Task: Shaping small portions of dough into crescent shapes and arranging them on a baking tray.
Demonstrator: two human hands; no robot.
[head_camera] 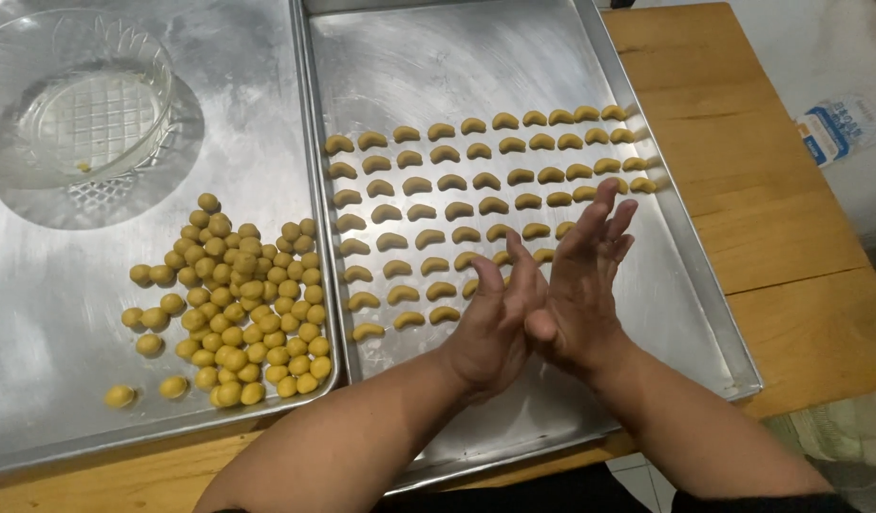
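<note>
The left hand and right hand are pressing palm to palm over the right tray, fingers stretched flat and slightly fanned; whether any dough is lying between the palms cannot be told. Rows of crescents are lying on that tray, the nearest just beside the fingertips; a heap of dough balls is sitting on the left tray, well apart from the hands; a glass bowl is standing at that tray's far corner; both trays are resting on a wooden table.

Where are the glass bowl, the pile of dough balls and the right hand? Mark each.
glass bowl (pixel 39 43): head view, on its upper left rim.
pile of dough balls (pixel 243 313): head view, on the pile's middle.
right hand (pixel 585 285): head view, on the palm.
</note>
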